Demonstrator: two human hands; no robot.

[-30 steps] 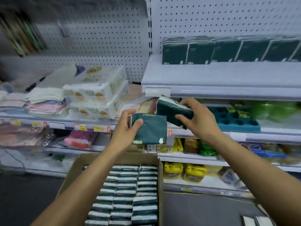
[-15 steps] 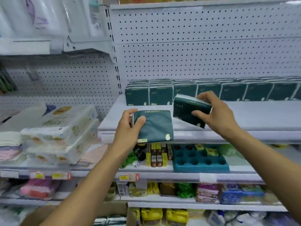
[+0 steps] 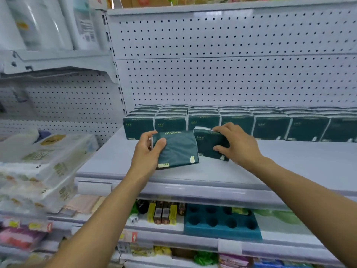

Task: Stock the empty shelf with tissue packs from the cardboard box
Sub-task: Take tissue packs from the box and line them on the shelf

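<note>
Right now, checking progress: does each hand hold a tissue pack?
Yes, the left hand and right hand each grip a dark green pack.

glossy plastic-wrapped tissue packs (image 3: 270, 126), perhaps matt-painted metal shelf (image 3: 289, 163)

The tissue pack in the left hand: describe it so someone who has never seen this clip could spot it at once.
Find the white shelf under the pegboard, with a row of dark green tissue packs along its back. In front of that row two hands each hold a pack. The left hand holds the tissue pack showing its broad flat face, lettering upside down, unlike the upright row.
</note>
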